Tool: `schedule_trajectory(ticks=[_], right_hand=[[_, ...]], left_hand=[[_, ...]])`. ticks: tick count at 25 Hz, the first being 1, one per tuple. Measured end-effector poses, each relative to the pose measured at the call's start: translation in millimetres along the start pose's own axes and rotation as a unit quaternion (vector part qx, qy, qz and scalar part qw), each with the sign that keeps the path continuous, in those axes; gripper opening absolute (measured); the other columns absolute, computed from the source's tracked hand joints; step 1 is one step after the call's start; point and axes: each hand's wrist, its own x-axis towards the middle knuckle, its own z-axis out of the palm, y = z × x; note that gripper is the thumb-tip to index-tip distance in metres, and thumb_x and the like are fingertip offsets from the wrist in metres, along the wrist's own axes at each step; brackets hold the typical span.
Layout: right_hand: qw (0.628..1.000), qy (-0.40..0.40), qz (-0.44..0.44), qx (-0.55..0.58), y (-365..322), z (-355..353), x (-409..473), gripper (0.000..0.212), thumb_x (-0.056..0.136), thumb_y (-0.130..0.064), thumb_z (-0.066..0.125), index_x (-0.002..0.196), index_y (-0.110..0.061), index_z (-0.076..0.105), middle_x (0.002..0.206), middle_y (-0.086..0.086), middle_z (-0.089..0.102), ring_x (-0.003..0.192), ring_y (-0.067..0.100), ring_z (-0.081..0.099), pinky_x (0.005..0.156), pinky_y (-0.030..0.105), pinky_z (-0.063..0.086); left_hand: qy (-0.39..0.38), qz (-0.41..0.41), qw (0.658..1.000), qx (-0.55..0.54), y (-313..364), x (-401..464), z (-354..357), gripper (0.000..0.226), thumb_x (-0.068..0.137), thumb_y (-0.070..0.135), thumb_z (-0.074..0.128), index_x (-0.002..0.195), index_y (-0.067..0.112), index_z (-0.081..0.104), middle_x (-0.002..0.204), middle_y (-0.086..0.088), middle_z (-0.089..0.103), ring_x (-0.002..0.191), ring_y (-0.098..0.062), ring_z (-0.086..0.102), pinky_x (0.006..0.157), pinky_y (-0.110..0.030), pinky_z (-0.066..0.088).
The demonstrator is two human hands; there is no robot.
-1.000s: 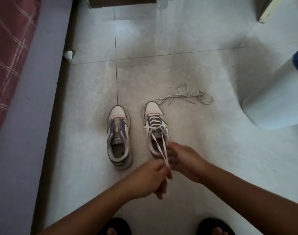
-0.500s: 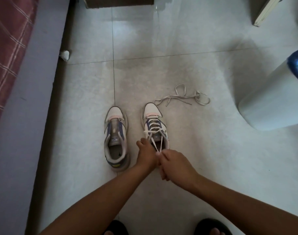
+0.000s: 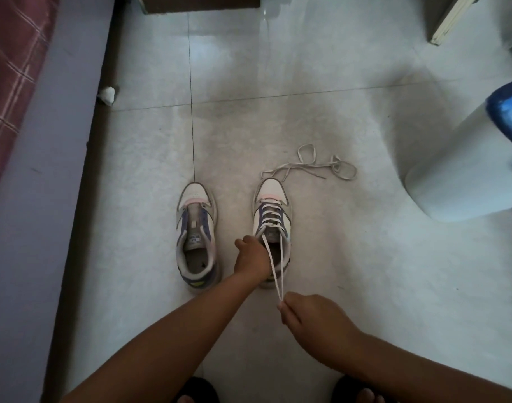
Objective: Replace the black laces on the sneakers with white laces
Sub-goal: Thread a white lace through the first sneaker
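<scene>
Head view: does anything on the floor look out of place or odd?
The left sneaker has no lace at all, while the right sneaker is laced white. A loose pale lace lies tangled beyond the right toe. A small crumpled white scrap sits by the bed base. Nothing looks damaged.

Open tile floor [image 3: 321, 271] lies right of the laced sneaker [image 3: 273, 216], bounded by a loose lace [image 3: 310, 167] ahead and a white bin [image 3: 458, 175] beyond.

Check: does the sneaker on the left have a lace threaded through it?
No, the left sneaker shows bare eyelets; only the right sneaker carries a white lace.
</scene>
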Motion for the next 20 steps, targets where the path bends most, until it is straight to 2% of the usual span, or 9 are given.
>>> schedule_trajectory(ticks=[2,3,5,7,9,11,15,18,20], right_hand=[[0.997,-0.076,0.019,-0.020,14,-1,13,0.045,0.099,-0.047,0.030,0.091,-0.013,0.059,0.101,0.013,0.066,0.096,0.029,0.060,0.072,0.030,0.038],[0.997,-0.071,0.036,-0.023,23,-5,23,0.048,0.098,-0.050,0.032,0.089,-0.012,0.060,0.100,0.014,0.065,0.096,0.029,0.060,0.072,0.030,0.039],[0.997,0.036,0.062,-0.001,44,-19,47,0.040,0.097,-0.045,0.039,0.093,-0.012,0.061,0.099,0.014,0.066,0.094,0.029,0.061,0.070,0.031,0.041],[0.986,0.141,0.066,0.060,53,-30,72,0.025,0.097,-0.036,0.046,0.104,-0.016,0.059,0.098,0.009,0.067,0.091,0.028,0.061,0.070,0.032,0.042],[0.979,0.163,0.058,0.104,47,-36,93,0.023,0.095,-0.034,0.050,0.111,-0.018,0.056,0.093,0.005,0.067,0.087,0.024,0.061,0.068,0.031,0.043],[0.982,0.156,0.050,0.098,39,-35,108,0.027,0.093,-0.035,0.054,0.114,-0.018,0.053,0.091,0.004,0.065,0.086,0.024,0.061,0.064,0.029,0.039],[0.982,0.151,0.043,0.102,38,-32,118,0.027,0.090,-0.026,0.058,0.109,-0.012,0.045,0.092,0.011,0.062,0.079,0.026,0.055,0.062,0.029,0.033],[0.981,0.142,0.039,0.123,40,-31,118,0.020,0.090,-0.022,0.056,0.099,-0.014,0.041,0.085,0.009,0.057,0.071,0.021,0.049,0.060,0.029,0.032],[0.982,0.138,0.035,0.126,39,-30,119,0.019,0.090,-0.021,0.056,0.100,-0.012,0.042,0.086,0.010,0.058,0.072,0.021,0.048,0.061,0.029,0.032]], left_hand=[[-0.024,0.025,0.999,0.009,-5,1,-3,0.036,0.095,0.015,0.042,0.128,0.001,0.036,0.134,-0.018,0.035,0.115,-0.037,0.050,0.089,-0.039,0.044],[-0.048,0.038,0.998,0.019,-9,3,-8,0.036,0.094,0.020,0.042,0.126,0.002,0.038,0.131,-0.018,0.038,0.112,-0.039,0.051,0.081,-0.039,0.048],[-0.058,0.066,0.996,0.028,-15,6,-24,0.038,0.094,0.027,0.043,0.124,0.004,0.044,0.126,-0.017,0.045,0.106,-0.037,0.054,0.073,-0.038,0.052],[0.004,0.138,0.990,0.013,-13,12,-42,0.034,0.095,0.026,0.043,0.124,0.008,0.050,0.123,-0.014,0.052,0.105,-0.030,0.055,0.083,-0.035,0.049],[0.039,0.229,0.972,0.035,-4,19,-56,0.028,0.096,0.022,0.045,0.120,0.012,0.056,0.117,-0.012,0.054,0.101,-0.025,0.055,0.084,-0.029,0.042],[0.001,0.283,0.952,0.117,9,25,-63,0.027,0.096,0.023,0.048,0.118,0.013,0.060,0.113,-0.012,0.052,0.098,-0.025,0.055,0.084,-0.030,0.042],[-0.042,0.335,0.914,0.226,34,32,-65,0.020,0.088,0.018,0.058,0.103,0.011,0.069,0.105,-0.013,0.062,0.088,-0.022,0.057,0.072,-0.028,0.041],[-0.031,0.316,0.907,0.277,46,34,-66,0.015,0.083,0.015,0.060,0.093,0.009,0.070,0.099,-0.011,0.063,0.075,-0.019,0.049,0.067,-0.028,0.037],[-0.034,0.293,0.902,0.316,51,35,-66,0.016,0.085,0.015,0.057,0.095,0.007,0.067,0.096,-0.010,0.063,0.075,-0.019,0.047,0.067,-0.028,0.037]])
